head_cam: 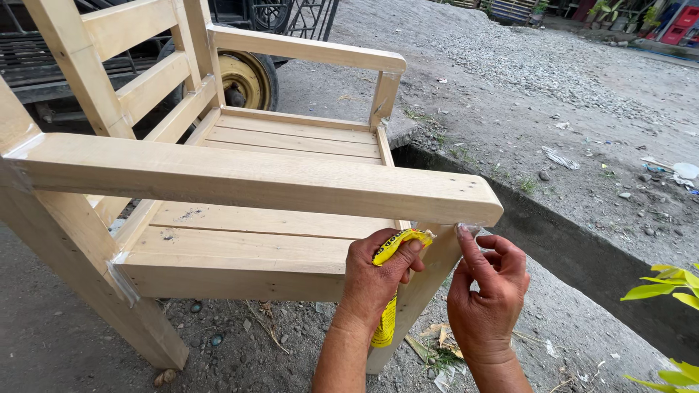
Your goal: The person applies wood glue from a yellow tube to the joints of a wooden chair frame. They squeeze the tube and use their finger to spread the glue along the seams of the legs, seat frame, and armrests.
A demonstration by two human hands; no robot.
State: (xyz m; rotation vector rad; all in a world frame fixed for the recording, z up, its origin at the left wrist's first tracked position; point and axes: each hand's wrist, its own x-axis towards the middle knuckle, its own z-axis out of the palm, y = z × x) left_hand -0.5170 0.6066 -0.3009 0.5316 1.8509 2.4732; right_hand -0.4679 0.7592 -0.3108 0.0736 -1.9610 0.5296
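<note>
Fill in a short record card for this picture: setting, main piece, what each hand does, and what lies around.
Setting: outdoors, on gravelly dirt ground
Main piece: unpainted pale wooden armchair
Left hand: grip closed on a yellow squeeze pouch, pressed against the chair's front leg
Right hand: fingertip touching the joint under the near armrest's end
Around: yellow-hubbed vehicle wheel behind the chair; concrete gutter edge to the right; green leaves
</note>
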